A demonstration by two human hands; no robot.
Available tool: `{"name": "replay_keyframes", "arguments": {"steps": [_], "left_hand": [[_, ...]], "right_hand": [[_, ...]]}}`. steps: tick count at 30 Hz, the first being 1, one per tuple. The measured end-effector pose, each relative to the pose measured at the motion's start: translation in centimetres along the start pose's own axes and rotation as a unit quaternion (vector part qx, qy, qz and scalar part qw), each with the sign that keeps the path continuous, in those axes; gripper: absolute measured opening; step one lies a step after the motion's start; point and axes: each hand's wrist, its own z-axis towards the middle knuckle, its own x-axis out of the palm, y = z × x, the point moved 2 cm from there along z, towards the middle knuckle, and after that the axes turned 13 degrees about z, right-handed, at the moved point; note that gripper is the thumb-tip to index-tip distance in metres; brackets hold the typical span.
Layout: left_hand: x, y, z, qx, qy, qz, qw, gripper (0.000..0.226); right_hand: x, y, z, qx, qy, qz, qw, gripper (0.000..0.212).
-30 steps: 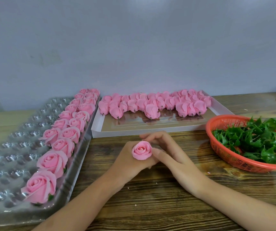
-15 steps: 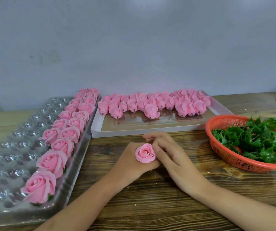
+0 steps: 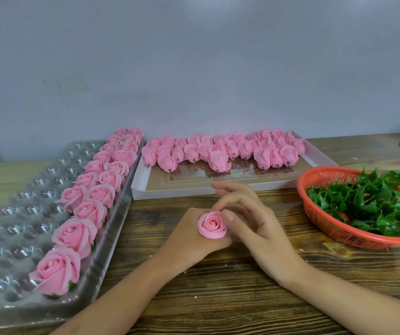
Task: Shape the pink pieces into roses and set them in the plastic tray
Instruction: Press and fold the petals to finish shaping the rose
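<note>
The left hand (image 3: 186, 240) grips the rose (image 3: 212, 224) from below, fingers curled under it. The right hand (image 3: 264, 235) pinches its outer petal, other fingers spread. The tray (image 3: 12, 213) lies left of the fingers, holding 2 rows of roses (image 3: 75, 234); pieces (image 3: 218, 151) lie beyond.

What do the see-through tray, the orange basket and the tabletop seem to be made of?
Tray: thin clear plastic, glossy; light glints off its moulded cups. Basket: probably plastic, matte orange; moulded mesh wall, smooth rim. Tabletop: wood or a wood-look laminate; brown grain streaks, slight sheen.
</note>
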Motion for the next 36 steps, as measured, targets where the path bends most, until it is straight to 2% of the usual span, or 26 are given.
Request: {"name": "replay_keyframes", "arguments": {"steps": [2, 6, 11, 13, 17, 22, 28, 32, 36], "left_hand": [[-0.09, -0.03, -0.12, -0.001, 0.008, -0.007, 1.0, 0.034], [-0.18, -0.43, -0.23, 0.014, 0.015, -0.004, 1.0, 0.04], [-0.17, -0.34, -0.1, 0.01, 0.002, -0.003, 1.0, 0.029], [-0.14, -0.23, 0.03, 0.016, -0.003, 0.005, 1.0, 0.032], [-0.08, -0.24, 0.18, 0.022, 0.003, 0.019, 1.0, 0.016], [-0.2, -0.19, -0.01, 0.029, 0.016, 0.011, 0.999, 0.03], [0.06, 0.03, 0.22, 0.024, 0.001, 0.022, 0.999, 0.013], [-0.14, -0.36, -0.05, 0.033, 0.028, 0.032, 0.999, 0.043], [0.0, -0.31, 0.11, 0.043, 0.014, 0.03, 0.999, 0.043]], "right_hand": [[0.13, 0.0, 0.05, 0.021, 0.027, -0.001, 0.999, 0.015], [0.06, -0.27, 0.2, 0.059, 0.037, 0.016, 0.997, 0.019], [0.11, -0.51, 0.35, 0.104, 0.042, 0.033, 0.993, 0.027], [0.05, -0.4, 0.36, 0.095, 0.04, 0.035, 0.994, 0.029], [-0.13, -0.13, 0.25, 0.072, 0.04, 0.05, 0.995, 0.026], [0.07, -0.4, 0.3, 0.098, 0.053, 0.045, 0.993, 0.024], [-0.06, -0.11, 0.32, 0.086, 0.04, 0.072, 0.993, 0.025], [0.26, -0.25, 0.13, 0.073, 0.07, 0.027, 0.995, 0.016], [0.17, -0.51, 0.16, 0.08, 0.067, 0.024, 0.994, 0.014]]}}
